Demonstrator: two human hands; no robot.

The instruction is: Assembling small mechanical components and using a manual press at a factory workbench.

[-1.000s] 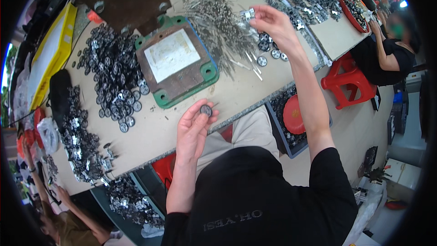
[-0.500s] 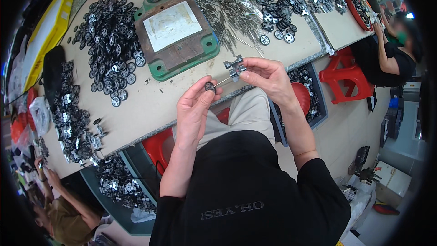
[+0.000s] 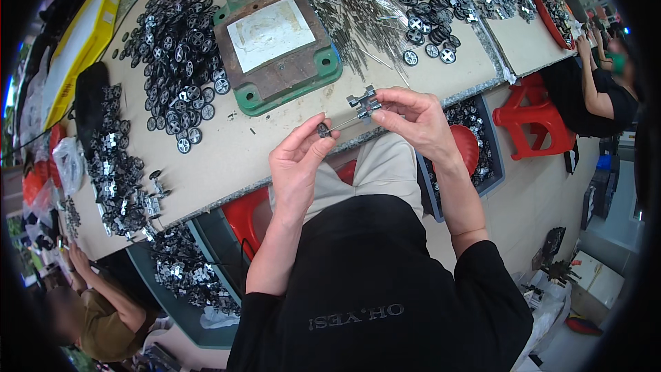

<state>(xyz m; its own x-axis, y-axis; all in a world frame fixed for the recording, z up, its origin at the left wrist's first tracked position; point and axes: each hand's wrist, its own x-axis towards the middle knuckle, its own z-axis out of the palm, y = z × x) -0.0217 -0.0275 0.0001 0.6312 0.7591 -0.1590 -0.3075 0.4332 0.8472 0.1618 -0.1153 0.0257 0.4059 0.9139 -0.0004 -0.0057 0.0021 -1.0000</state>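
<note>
My left hand (image 3: 297, 158) pinches a small black wheel (image 3: 322, 129) on the end of a thin metal axle pin (image 3: 342, 122). My right hand (image 3: 412, 120) holds a small grey metal bracket (image 3: 363, 103) that the pin runs into. Both hands are raised close together above the near edge of the worktable (image 3: 227, 165), just in front of a green-rimmed press base plate (image 3: 275, 48). A heap of black wheels (image 3: 180, 55) lies left of the plate. A pile of metal pins (image 3: 351, 0) lies to its right.
More loose wheels (image 3: 427, 24) lie at the right of the table, grey metal parts (image 3: 117, 165) at the left edge. Bins of parts (image 3: 475, 145) and red stools (image 3: 530, 117) stand below the table. Another person (image 3: 599, 89) sits at the right, one more (image 3: 89, 317) at lower left.
My right hand came back from the far pile with a bracket and pin and met the left hand. Both hands now hold the pieces together at the table's near edge.
</note>
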